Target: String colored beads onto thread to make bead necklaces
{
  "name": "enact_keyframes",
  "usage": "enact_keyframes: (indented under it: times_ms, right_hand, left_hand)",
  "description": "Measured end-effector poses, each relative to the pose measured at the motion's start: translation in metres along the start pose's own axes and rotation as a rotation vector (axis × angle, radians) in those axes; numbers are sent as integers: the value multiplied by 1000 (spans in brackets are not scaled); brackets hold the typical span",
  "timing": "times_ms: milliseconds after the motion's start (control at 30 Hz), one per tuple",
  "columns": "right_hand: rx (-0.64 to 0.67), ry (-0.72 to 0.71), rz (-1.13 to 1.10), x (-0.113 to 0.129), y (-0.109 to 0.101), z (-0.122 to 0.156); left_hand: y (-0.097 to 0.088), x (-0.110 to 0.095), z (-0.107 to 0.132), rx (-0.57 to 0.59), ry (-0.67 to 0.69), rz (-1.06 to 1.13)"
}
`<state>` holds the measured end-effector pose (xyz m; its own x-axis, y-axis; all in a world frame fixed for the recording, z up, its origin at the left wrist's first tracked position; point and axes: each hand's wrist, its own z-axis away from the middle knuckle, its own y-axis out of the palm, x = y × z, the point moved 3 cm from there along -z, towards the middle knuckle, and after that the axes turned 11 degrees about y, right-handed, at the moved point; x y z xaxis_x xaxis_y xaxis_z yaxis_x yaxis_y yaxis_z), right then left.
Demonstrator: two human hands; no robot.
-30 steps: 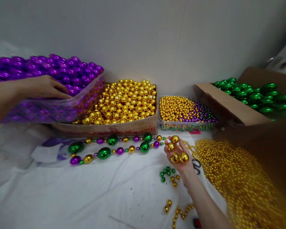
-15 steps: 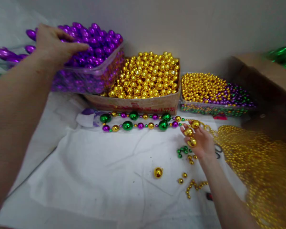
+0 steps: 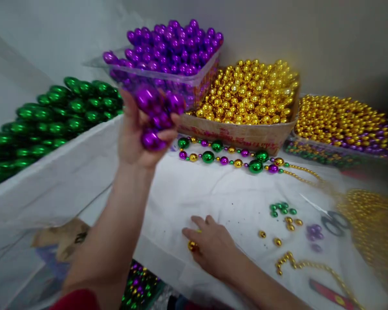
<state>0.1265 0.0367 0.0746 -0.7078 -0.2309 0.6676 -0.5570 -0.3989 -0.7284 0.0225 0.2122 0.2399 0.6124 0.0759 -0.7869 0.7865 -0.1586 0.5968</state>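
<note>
Head view: gold ball [image 3: 192,246] partly hidden

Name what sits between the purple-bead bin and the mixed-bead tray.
In the head view, a cardboard box heaped with gold beads sits between them.

Left hand [image 3: 140,142] now clutches glossy purple round beads [image 3: 151,98]; right hand [image 3: 211,245], over glossy gold round beads [image 3: 192,246], has dropped toward the front edge of the white cloth [image 3: 187,193].

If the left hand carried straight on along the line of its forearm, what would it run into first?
Probably the clear tub of purple beads just behind the left hand in the picture, though the gap between them is unclear.
</note>
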Motion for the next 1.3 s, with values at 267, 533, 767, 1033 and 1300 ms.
enact_keyframes:
  times_ms: [267, 533, 767, 1033, 1300]
  right_hand:
    - [152, 46, 380, 15, 43, 2]
    - [-52, 332, -613, -33, 2, 45]
    - [-116, 291, -2000, -90, -38, 91]
    - [-174, 151, -2171, -99, -54, 97]
    - [-401, 254, -1867, -131, -80, 123]
  left_hand:
    - [-83, 112, 114, -391, -445, 660]
    - [-65, 123, 134, -329, -536, 758]
    - [-36, 156, 141, -256, -669, 786]
    - [-21, 172, 143, -262, -730, 658]
    - [-22, 195, 139, -132, -749, 334]
